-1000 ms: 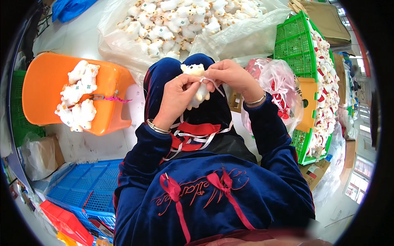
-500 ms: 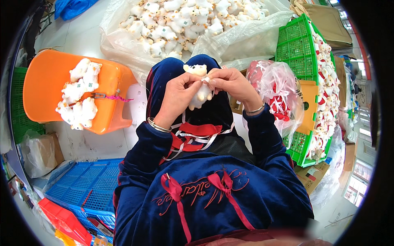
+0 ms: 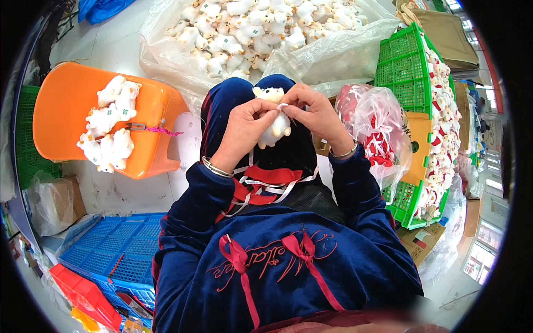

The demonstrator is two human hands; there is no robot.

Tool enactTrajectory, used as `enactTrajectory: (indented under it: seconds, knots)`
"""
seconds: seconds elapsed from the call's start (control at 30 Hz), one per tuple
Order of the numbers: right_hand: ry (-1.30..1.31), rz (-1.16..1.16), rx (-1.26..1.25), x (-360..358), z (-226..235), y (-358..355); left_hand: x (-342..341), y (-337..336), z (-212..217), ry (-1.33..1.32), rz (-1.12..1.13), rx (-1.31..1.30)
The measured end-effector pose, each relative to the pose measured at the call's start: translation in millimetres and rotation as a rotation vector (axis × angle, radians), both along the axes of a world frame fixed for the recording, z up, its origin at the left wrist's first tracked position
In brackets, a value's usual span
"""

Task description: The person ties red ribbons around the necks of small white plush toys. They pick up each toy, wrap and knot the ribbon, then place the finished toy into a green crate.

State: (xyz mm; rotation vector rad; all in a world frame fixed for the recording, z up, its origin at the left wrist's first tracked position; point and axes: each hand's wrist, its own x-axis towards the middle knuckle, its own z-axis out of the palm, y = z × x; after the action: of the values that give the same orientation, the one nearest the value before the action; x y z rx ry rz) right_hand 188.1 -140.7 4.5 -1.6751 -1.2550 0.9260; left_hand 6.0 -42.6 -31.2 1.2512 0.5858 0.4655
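Note:
A small white plush animal (image 3: 273,135) with a cream head and dark eyes stands between my knees, held up in front of me. At its neck a white ribbon (image 3: 282,106) shows between my fingertips. My left hand (image 3: 244,126) is closed, thumb and forefinger pinched at the neck on the left side. From the right, my right hand (image 3: 319,114) pinches the ribbon; its fingertips nearly touch the left ones. Red cloth pieces with white ribbons (image 3: 272,176) lie on my lap. How the ribbon runs behind the neck is hidden.
Ahead, a big clear plastic bag (image 3: 327,58) holds many white plush animals. Several more, with small scissors (image 3: 135,127), lie on an orange stool (image 3: 61,111) at left. To the right are a bag of red pieces (image 3: 383,130) and a green crate (image 3: 402,69) of red-dressed plush toys.
Both hands stay at the plush animal's neck. The white ribbon has come up into a small loop between the fingertips, and the right fingers have shifted slightly. The whole view has moved a little.

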Motion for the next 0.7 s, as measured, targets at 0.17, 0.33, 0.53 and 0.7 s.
enactTrajectory:
  seconds: [0.17, 0.33, 0.53, 0.7]
  knots:
    - [-0.086, -0.081, 0.013, -8, 12, 4, -2, 1, 2, 0.023, -0.032, 0.091]
    - [-0.04, -0.061, -0.061, -13, 15, 9, -4, 10, 6, 0.062, -0.114, 0.306]
    - [-0.432, 0.062, -0.104, -25, 36, 15, -1, 11, 8, 0.126, -0.094, 0.409]
    - [-0.451, 0.156, -0.02, -19, 31, 14, 0, 11, 17, 0.174, -0.067, 0.288]
